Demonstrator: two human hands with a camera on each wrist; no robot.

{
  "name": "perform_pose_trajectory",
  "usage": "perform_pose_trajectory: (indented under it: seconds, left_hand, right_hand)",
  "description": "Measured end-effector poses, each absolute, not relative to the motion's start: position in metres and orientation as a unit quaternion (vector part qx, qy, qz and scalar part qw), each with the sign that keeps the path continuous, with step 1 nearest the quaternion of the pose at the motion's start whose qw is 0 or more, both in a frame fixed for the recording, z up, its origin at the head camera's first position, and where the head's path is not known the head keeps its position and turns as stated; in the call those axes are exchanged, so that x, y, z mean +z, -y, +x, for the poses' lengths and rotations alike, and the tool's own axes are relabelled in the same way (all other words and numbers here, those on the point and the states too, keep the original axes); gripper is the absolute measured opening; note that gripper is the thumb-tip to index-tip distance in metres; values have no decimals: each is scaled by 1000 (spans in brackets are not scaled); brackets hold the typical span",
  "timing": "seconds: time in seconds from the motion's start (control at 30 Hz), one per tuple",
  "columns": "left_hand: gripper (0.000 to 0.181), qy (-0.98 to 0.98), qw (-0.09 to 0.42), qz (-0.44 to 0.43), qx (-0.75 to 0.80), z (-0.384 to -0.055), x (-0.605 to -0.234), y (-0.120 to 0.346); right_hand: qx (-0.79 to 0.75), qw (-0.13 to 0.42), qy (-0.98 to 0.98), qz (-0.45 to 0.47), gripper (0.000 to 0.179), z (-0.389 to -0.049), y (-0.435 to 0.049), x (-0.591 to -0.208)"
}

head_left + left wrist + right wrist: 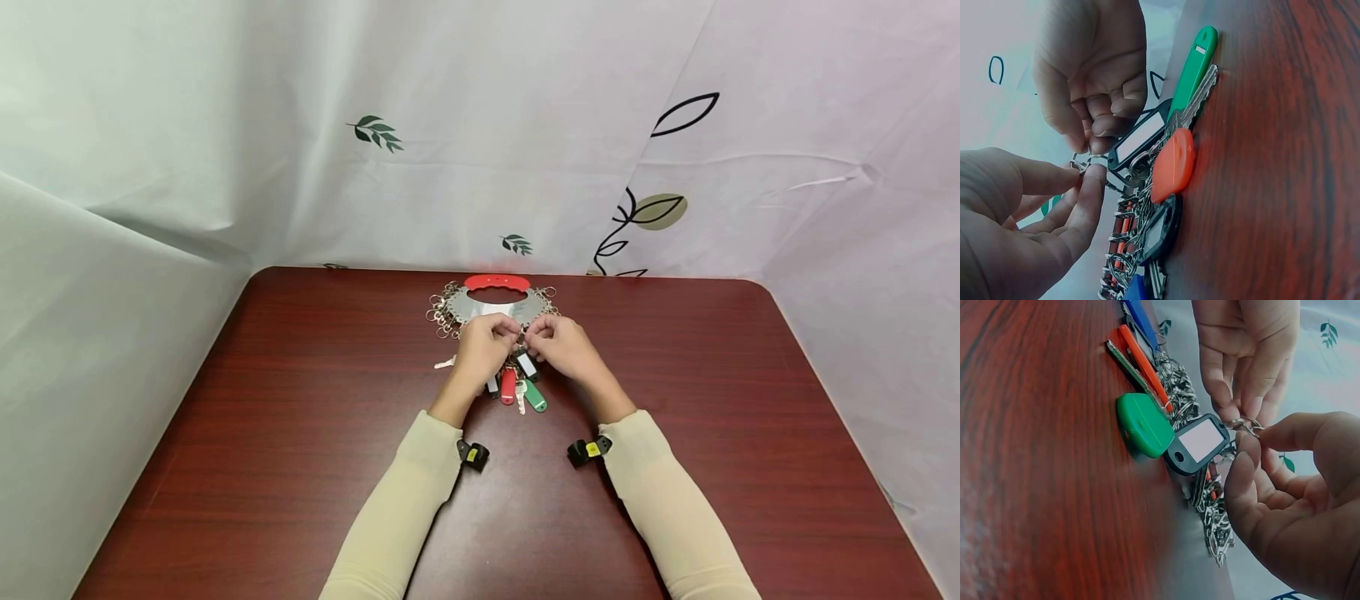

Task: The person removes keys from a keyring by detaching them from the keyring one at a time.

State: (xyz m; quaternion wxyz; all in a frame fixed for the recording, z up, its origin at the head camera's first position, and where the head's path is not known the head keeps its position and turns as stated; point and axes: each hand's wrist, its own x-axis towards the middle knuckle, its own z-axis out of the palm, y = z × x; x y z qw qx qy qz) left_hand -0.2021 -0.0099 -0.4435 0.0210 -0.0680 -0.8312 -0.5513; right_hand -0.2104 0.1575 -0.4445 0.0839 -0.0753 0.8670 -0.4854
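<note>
A small silver metal ring (1247, 428) is pinched by thumb and fingertips of both the left hand (483, 346) and the right hand (572, 348), over the reddish-brown wood-grained table (517, 525). A black plastic key tag with a white label (1200, 442) is joined to it. Nearby, a red plastic tag (507, 387) and a green plastic tag (536, 397) are seen; beyond, a curved silver metal plate with a red handle (487, 309) is edged with metal clips.

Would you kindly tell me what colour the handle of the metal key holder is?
The handle is red; it shows best in the head view.
</note>
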Motion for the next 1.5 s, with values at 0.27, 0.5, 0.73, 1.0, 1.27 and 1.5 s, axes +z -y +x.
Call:
perform_pose_trajectory:
  seconds: [0.27, 0.5, 0.73, 1.0, 1.27, 1.5]
  left_hand:
    - [11, 836, 30, -79, -543, -203, -445, 10]
    - [16, 831, 23, -69, -552, -202, -444, 10]
    - [9, 836, 12, -48, -547, -202, -443, 9]
    - [8, 848, 45, -61, -524, -201, -444, 9]
    - [7, 853, 23, -60, -517, -201, -442, 8]
    - [4, 864, 9, -45, -501, -201, -441, 7]
  right_hand:
    - [-480, 80, -870, -86, 11, -210, -158, -446]
    - [-475, 60, -873, -89, 12, -211, -158, -447]
    - [-490, 71, -866, -69, 11, -210, -156, -446]
    - [-485, 70, -868, -80, 11, -210, -156, -444]
    - [-482, 59, -870, -86, 11, -210, -157, -446]
    - [-482, 55, -871, -78, 11, -210, -158, -447]
